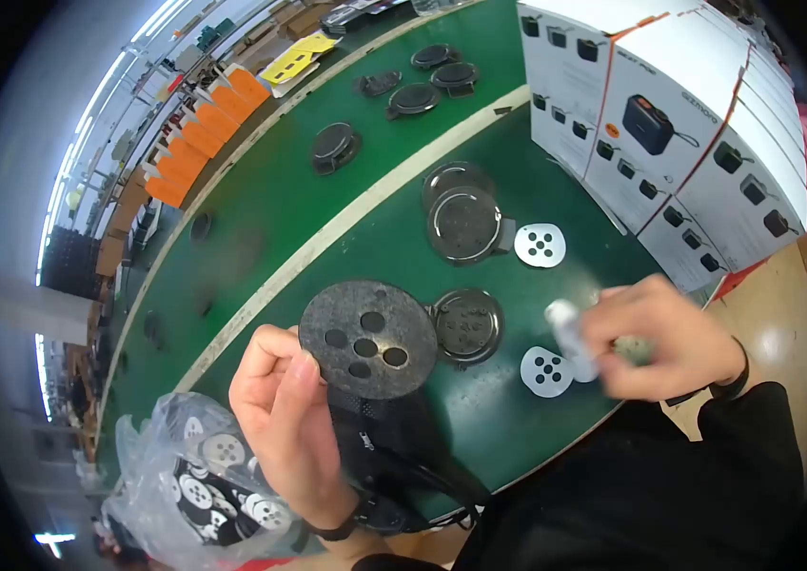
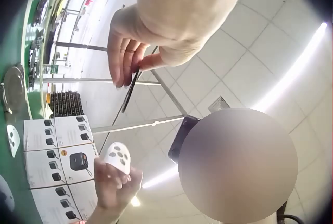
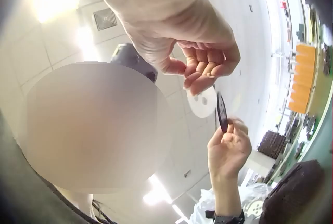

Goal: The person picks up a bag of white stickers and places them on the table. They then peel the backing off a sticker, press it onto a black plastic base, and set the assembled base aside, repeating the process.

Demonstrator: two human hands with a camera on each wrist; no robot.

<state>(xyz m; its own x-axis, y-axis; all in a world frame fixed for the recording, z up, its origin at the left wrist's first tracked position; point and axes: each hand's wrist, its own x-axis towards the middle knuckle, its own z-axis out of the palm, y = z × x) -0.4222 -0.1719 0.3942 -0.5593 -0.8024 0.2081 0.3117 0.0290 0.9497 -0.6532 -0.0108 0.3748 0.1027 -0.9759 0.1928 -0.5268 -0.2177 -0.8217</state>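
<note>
Left hand (image 1: 286,414): pinches dark disc (image 1: 381,338) edgewise; I'd fear slipping.
Right hand (image 1: 662,338): pinches white disc (image 2: 117,156); squeezing might bend it.

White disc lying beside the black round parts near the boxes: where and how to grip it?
Pinch the white disc by its outer rim, probably with the right hand, once free, from the near side. It looks thin and lies flat on the table; the tab of a black round part sits close on its left, the near side looks open.
</note>
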